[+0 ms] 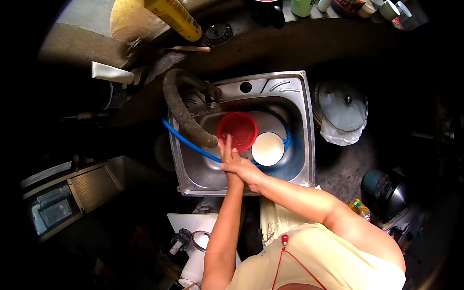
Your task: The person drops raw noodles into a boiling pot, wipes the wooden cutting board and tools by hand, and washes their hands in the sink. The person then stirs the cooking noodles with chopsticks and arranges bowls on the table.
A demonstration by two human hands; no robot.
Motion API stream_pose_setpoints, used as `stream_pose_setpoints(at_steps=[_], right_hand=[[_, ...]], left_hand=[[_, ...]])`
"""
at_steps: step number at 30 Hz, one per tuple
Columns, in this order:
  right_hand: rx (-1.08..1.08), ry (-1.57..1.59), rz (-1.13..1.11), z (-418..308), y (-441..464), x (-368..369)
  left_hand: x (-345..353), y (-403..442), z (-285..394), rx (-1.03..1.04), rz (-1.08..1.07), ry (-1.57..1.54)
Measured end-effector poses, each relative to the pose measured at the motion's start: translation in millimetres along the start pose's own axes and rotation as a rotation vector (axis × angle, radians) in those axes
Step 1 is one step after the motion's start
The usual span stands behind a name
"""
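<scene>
My left hand [229,150] is held over the front of the steel sink [203,181], fingers stretched out beside the mouth of a thick grey-brown tap hose [186,118]. My right hand [245,173] is wrapped round the base of the left hand at the wrist. The skin looks wet; running water cannot be made out clearly. Beyond the fingertips a red bowl [239,126] lies in the basin. A white round dish [268,149] sits to its right, close to my right hand. A blue hose [191,144] crosses the left rim and curls through the basin, passing behind my hands.
Right of the sink stands a pot with a glass lid [341,107]. Behind are a yellow bottle [176,19], a black burner cap [217,34] and a ledge with several containers. A white tube [112,73] lies at the left. A white kettle-like vessel [197,263] stands below.
</scene>
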State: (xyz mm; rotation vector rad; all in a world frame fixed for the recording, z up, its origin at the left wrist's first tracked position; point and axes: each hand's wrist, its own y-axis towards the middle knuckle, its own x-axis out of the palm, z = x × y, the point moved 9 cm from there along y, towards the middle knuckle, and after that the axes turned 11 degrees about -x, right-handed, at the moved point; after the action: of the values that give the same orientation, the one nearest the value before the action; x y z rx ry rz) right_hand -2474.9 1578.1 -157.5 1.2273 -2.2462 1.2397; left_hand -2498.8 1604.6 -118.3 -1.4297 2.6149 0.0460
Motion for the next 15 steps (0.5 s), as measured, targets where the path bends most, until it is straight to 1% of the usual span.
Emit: stream_pose_setpoints(at_steps=[1,2,3,4,6,7,9,10,11,12,13,14,15], right_hand=[[-0.007,0.045,0.065,3,7,-6],[-0.014,0.092,0.131,6,17,-13],[0.080,0.464,-0.003,26,38,-13],[0.087,0.542,0.043,-3,29,-9],[0.211,0.997,-0.288,-8,43,-7],[0.210,1.001,-0.285,-11,42,-7],[0.139,0.957,-0.358,-20,36,-3],[0.146,0.955,-0.357,-17,35,-5],[0.165,0.837,-0.176,-3,41,-20],[0.181,0.715,-0.001,8,45,-36],[0.064,0.424,0.096,-6,42,-49],[0.008,0.333,0.109,-3,48,-63],[0.018,0.247,0.218,14,53,-84]], left_hand=[[1,4,-6,-0.042,0.046,0.034],[1,-1,13,0.015,0.334,0.794],[13,-10,35,0.080,0.620,1.556],[30,-18,44,0.150,0.903,2.318],[18,-46,51,0.233,0.924,2.033],[10,-48,43,0.159,0.876,2.123],[11,-49,39,0.173,0.916,2.379],[15,-51,43,0.192,0.948,2.500],[21,-52,48,0.197,0.944,2.501],[22,-45,37,-0.082,0.834,3.269],[14,-48,35,-0.523,0.538,3.997],[22,-53,50,-0.792,0.588,3.995],[22,-47,51,-0.740,0.813,3.634]])
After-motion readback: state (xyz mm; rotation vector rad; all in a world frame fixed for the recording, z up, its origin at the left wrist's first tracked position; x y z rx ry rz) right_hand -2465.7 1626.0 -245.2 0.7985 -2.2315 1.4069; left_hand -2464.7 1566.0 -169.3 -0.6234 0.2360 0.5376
